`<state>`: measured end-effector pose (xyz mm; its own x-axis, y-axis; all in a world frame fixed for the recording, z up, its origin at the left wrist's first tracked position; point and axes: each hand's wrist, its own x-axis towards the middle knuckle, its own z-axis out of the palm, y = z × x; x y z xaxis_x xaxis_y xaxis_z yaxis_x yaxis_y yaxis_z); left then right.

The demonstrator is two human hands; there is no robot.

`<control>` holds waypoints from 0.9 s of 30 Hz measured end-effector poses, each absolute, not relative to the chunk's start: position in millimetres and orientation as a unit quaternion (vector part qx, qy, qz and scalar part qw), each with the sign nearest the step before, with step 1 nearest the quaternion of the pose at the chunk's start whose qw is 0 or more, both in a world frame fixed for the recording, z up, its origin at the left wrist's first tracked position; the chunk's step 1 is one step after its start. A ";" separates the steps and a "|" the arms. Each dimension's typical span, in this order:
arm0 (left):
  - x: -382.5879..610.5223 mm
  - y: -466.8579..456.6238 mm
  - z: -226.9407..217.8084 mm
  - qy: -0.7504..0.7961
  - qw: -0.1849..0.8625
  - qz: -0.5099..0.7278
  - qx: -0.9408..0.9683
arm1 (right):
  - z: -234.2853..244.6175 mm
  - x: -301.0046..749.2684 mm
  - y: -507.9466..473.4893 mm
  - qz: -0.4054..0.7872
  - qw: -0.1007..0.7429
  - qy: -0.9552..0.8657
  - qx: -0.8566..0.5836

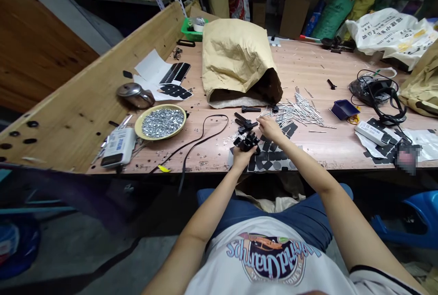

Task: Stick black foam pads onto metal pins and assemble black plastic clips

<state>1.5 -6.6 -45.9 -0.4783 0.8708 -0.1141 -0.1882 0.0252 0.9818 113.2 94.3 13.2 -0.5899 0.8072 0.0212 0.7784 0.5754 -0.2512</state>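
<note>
My left hand [243, 154] is closed around a bunch of black plastic parts [247, 141] near the table's front edge. Just right of it, my right hand [270, 127] reaches forward with its fingers pinched at a black part [247, 123] lying on the table. A heap of thin metal pins [298, 109] lies directly beyond the right hand. Flat black pieces [273, 158] on a backing sheet lie under and beside both hands.
A large tan paper sack [232, 58] lies open behind the pins. A yellow bowl of small metal bits [160, 121], a black cable [201, 140], a white device [118, 147] and a grey mouse-shaped object [136, 94] sit left. A small blue tray [345, 109] and bundled cables [376, 90] sit right.
</note>
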 end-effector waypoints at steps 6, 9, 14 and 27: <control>-4.1 -2.8 -41.0 0.552 0.448 0.667 0.223 | 11.0 101.7 116.8 0.097 -0.014 -0.905 -0.413; -5.7 -0.8 -32.9 0.470 0.504 0.708 0.154 | 7.2 113.5 107.0 0.108 -0.003 -0.901 -0.421; 2.3 1.0 -21.8 0.432 0.514 0.735 0.089 | -11.8 131.9 62.8 0.252 0.236 -0.826 -0.446; 23.6 0.7 -31.5 0.517 0.425 0.672 0.318 | -26.9 148.8 15.3 0.324 0.401 -0.755 -0.405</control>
<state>23.6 0.7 -31.5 -0.4369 0.8994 -0.0120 -0.2417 -0.1045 0.9647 148.8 15.3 -26.9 -0.3503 0.8715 0.3431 0.3519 0.4620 -0.8141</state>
